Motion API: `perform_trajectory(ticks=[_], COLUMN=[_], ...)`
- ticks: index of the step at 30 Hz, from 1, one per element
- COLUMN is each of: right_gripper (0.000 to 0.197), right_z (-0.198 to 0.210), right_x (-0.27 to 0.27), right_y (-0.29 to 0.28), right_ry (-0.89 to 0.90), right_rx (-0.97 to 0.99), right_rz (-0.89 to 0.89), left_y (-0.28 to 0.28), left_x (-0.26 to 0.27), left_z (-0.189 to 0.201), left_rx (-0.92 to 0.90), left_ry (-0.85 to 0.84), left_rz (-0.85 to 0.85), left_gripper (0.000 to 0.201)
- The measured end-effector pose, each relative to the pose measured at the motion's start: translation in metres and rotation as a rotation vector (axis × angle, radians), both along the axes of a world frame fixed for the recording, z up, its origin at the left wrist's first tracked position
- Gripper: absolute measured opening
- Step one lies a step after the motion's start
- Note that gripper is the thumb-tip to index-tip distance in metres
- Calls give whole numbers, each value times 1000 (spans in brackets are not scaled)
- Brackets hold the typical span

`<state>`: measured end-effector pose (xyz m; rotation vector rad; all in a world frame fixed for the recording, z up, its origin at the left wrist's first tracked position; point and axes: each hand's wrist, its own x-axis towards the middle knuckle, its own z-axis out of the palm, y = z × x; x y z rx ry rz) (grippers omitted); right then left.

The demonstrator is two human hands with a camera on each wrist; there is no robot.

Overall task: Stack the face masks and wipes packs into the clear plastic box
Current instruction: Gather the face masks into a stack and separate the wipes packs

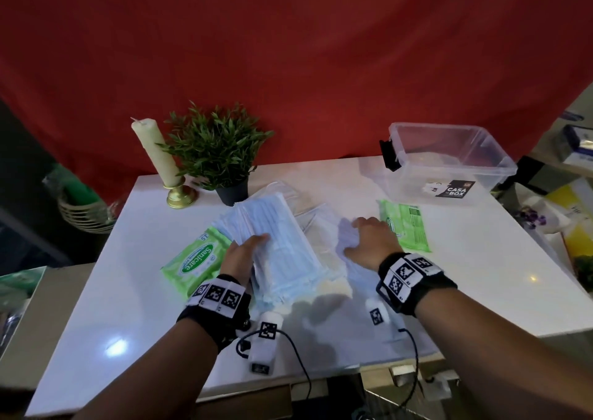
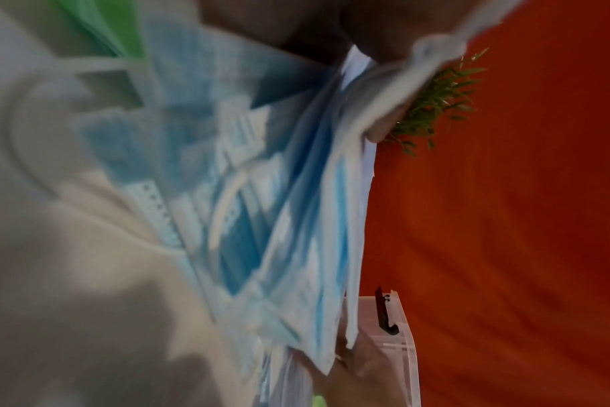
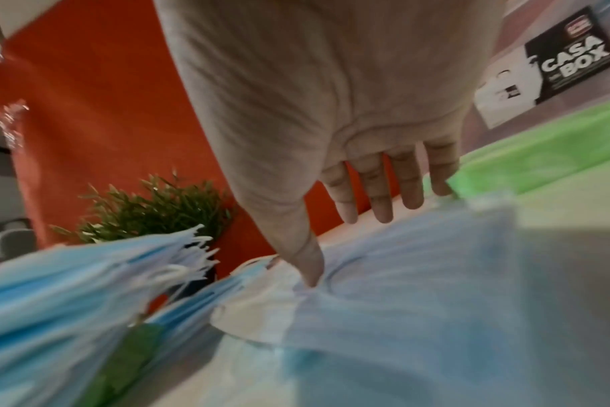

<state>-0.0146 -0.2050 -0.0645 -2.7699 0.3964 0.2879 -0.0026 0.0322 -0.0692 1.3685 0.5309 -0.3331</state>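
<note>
A thick stack of blue face masks (image 1: 282,246) lies tilted at the table's middle. My left hand (image 1: 253,243) grips its left edge, and the left wrist view shows the fanned stack (image 2: 296,192) pinched between thumb and fingers. My right hand (image 1: 362,237) lies with straight fingers on a few loose masks (image 1: 348,246) flat on the table, thumb tip touching them (image 3: 418,275). One green wipes pack (image 1: 195,259) lies left of the stack and another (image 1: 406,227) just right of my right hand. The clear plastic box (image 1: 449,160) stands open at the back right.
A candle on a brass holder (image 1: 155,153) and a potted plant (image 1: 218,150) stand at the back left of the white table (image 1: 481,275). Crumpled clear wrapping (image 1: 316,224) lies behind the masks. Clutter sits off the table's right edge.
</note>
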Motion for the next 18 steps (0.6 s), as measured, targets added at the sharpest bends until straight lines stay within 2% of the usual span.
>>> perform_trajectory(ticks=[2,5,7,9,11,16,18], right_gripper=[72,72,68,60,52,42,39], right_z=[-4,-5,-3,0,3,8,7], right_x=[-1,1,1,2,2,0,-5], right_y=[-5,-9,-9,-9,-11,-15,-16], right_ry=[43,48,27,-1,-13,5,28], right_rx=[-21,116,188,199,197,-9,-123], right_rz=[4,-44,-84,-106,-136,-169,-124], left_y=[1,2,1,1,0,-1,-1], left_x=[1,4,4,4,5,10,11], left_z=[-1,-4,-2,0,1,-3,-4], left_rx=[6,20,23,36,48,90,106], left_ry=[20,21,10,-1,-4,-24,-23], left_rz=[-14,-11,-18,-26,-14,-20,-25], left_gripper=[40,43,39,31,32,64,59])
